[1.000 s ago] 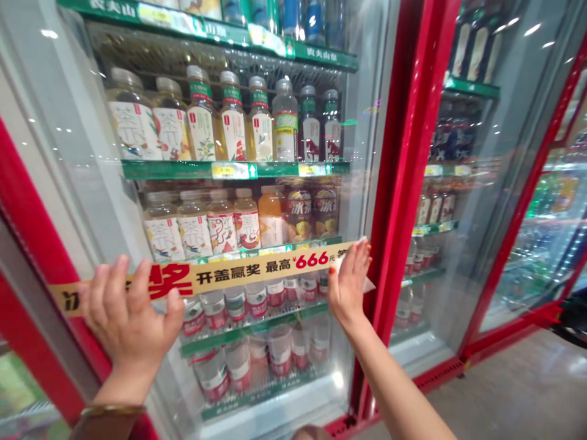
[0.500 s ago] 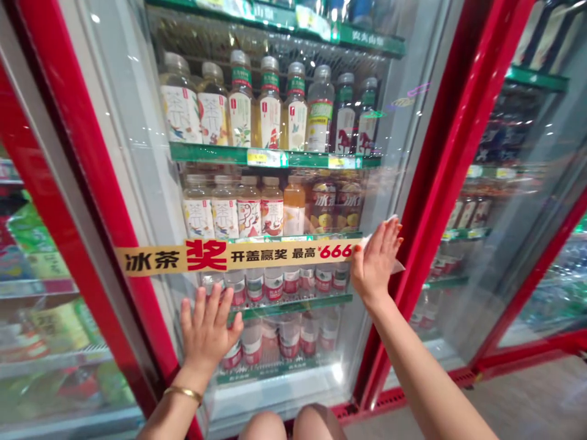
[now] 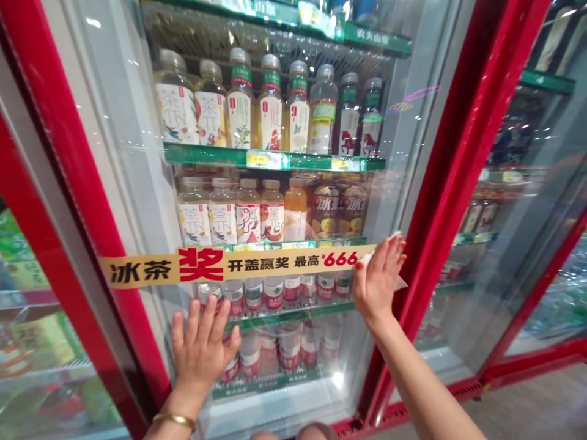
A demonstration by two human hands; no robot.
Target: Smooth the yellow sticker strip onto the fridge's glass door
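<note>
My left hand point(image 3: 202, 348), with a gold bangle at the wrist, lies with fingers spread against the glass door point(image 3: 192, 406), below a printed yellow strip point(image 3: 257, 267). The strip runs across the door and carries black and red lettering. At its right end my right hand point(image 3: 378, 287) presses a thin white tissue point(image 3: 402, 283) flat to the glass. Edges of the tissue stick out above the fingertips and to the right; the palm hides the rest. Behind the glass, bottled drinks point(image 3: 270, 104) stand in rows on shelves.
Red door frames point(image 3: 440, 201) border the glass on both sides. Another cooler door with drinks point(image 3: 481, 214) stands to the right, and packaged goods point(image 3: 41, 330) show behind glass at the left. My knees point(image 3: 316, 431) are at the bottom edge.
The view has shifted slightly, so the strip and both hands appear a little lower. My right hand stays at the strip's right end with the tissue; my left hand remains spread on the glass.
</note>
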